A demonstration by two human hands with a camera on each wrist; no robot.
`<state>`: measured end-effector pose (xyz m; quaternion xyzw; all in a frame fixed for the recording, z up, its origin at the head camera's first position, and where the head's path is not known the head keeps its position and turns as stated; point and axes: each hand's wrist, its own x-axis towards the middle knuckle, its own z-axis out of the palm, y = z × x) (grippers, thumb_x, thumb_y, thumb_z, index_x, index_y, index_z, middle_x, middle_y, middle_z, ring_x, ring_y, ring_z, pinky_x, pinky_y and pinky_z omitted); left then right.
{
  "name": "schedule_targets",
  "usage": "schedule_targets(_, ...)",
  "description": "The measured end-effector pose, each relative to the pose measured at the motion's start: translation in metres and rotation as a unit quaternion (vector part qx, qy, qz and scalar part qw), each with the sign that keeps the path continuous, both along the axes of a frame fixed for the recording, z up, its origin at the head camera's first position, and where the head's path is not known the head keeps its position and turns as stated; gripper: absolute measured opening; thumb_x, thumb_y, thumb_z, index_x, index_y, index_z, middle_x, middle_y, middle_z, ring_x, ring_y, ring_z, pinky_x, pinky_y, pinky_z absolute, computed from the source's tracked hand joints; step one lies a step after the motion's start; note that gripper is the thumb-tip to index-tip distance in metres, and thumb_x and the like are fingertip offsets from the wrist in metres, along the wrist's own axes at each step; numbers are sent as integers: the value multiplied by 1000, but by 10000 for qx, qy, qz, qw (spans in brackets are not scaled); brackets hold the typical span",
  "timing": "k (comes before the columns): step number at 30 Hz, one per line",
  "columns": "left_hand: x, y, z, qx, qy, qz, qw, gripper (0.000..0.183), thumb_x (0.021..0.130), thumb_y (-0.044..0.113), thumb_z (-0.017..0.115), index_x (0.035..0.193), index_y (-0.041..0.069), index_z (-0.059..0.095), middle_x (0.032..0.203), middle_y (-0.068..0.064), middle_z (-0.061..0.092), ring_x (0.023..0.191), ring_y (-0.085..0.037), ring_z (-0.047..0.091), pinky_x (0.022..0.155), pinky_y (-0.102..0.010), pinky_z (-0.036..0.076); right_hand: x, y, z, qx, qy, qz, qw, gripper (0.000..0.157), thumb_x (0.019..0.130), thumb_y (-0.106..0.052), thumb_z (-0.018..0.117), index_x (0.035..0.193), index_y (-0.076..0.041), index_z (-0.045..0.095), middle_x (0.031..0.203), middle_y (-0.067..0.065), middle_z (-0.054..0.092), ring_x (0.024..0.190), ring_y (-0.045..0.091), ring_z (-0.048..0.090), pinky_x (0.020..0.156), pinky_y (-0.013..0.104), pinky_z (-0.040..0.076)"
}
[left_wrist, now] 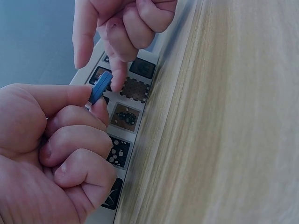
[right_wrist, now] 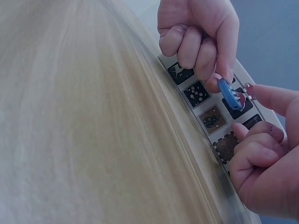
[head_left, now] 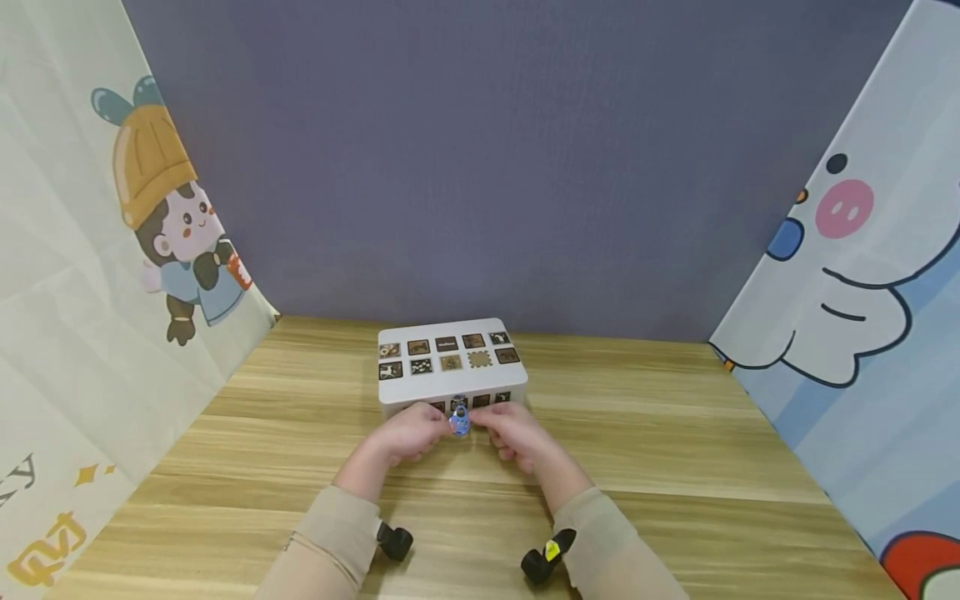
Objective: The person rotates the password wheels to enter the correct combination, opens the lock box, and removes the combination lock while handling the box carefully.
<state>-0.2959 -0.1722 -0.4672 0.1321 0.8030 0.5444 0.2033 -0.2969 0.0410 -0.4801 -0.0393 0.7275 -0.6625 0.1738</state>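
A white tin box [head_left: 442, 383] with dark square pictures sits on the wooden table. At its front clasp is a small blue padlock [head_left: 460, 421], also seen edge-on in the right wrist view, little dials along one side of the padlock [right_wrist: 230, 94]. My left hand [head_left: 411, 432] pinches the padlock's body between thumb and index finger, the other fingers curled in. From the opposite side comes my right hand [head_left: 517, 433], thumb and index finger extended and apart. Its index fingertip is right by the metal clasp [right_wrist: 249, 90], while the thumb tip lies close to the box's front.
Behind the box rises a dark grey-blue panel [head_left: 480, 167]. Printed cartoon cloths flank the table [head_left: 675, 433], one on the left [head_left: 60, 208] and one on the right [head_left: 885, 317]. Black wrist cameras sit on both sleeves.
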Motion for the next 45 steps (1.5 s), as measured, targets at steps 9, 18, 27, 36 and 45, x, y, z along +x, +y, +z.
schedule_targets(9,1,0,0,61,-35,-14,10000,33,98,15,63,68,14,49,52,8,34,42,-6,27,40,-20,24,0,-1,-4,176,274,232,9992,48,91,-19,74,129,8,62,59,-6,39,46,5,29,41,20,25)
schedule_targets(18,1,0,0,-13,-18,6,10000,34,99,15,61,67,14,48,52,7,35,42,-7,27,39,-20,25,3,-4,-4,299,305,321,9986,27,94,-18,71,108,5,70,55,-7,39,44,5,29,40,20,25)
schedule_targets(27,0,0,-2,27,-1,33,10000,29,98,15,61,72,9,51,52,7,35,42,-7,27,39,-20,25,4,-5,-4,468,217,257,9983,24,96,-21,67,104,2,71,55,-7,39,46,6,31,42,20,27)
schedule_targets(36,0,0,-2,32,1,40,10000,25,98,14,61,76,4,54,53,7,35,43,-7,28,40,-20,26,3,-7,-8,297,122,306,9990,27,98,-21,65,99,6,68,55,-7,37,45,6,29,41,20,25)
schedule_targets(45,0,0,-1,59,-5,15,10000,28,98,13,59,73,8,52,52,7,34,42,-7,27,39,-20,25,3,-10,-9,317,93,240,9992,27,98,-22,63,90,4,65,55,-6,37,46,7,29,41,20,25)
